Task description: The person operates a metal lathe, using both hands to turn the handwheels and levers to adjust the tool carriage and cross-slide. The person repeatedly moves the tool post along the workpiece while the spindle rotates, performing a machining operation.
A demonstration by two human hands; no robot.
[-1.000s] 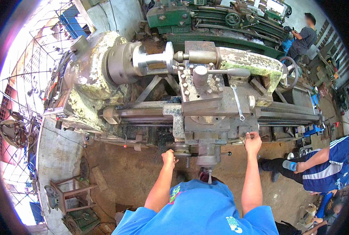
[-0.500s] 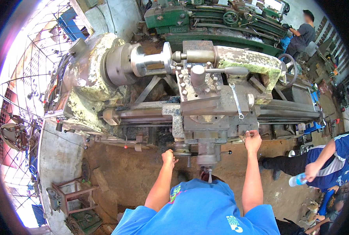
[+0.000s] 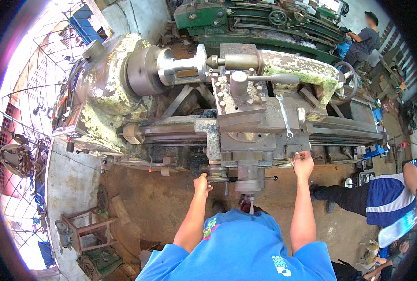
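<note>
I stand at a metal lathe whose chuck [image 3: 142,70] grips a shiny flanged workpiece [image 3: 182,64], borne at its other end by the tailstock centre [image 3: 213,61]. My left hand [image 3: 202,185] is closed on the rim of the carriage handwheel [image 3: 218,174], low and left of the cross slide. With curled fingers, my right hand [image 3: 303,164] grips something small at the right front of the carriage; the fingers hide what it is. Between and beyond my hands stands the tool post [image 3: 239,84] with its long lever [image 3: 283,78]. A wrench [image 3: 285,117] lies on the slide beside it.
A crank handle [image 3: 252,206] points toward my body. On the right a person [image 3: 391,196] holds a clear bottle [image 3: 398,229]; another person [image 3: 365,42] is by the green lathe [image 3: 264,28] behind. A small wooden stand [image 3: 91,227] is on the floor at left.
The view has shifted slightly, so the lathe sits a little higher. Both my hands keep their places. The person at right has moved the bottle lower and farther right.
</note>
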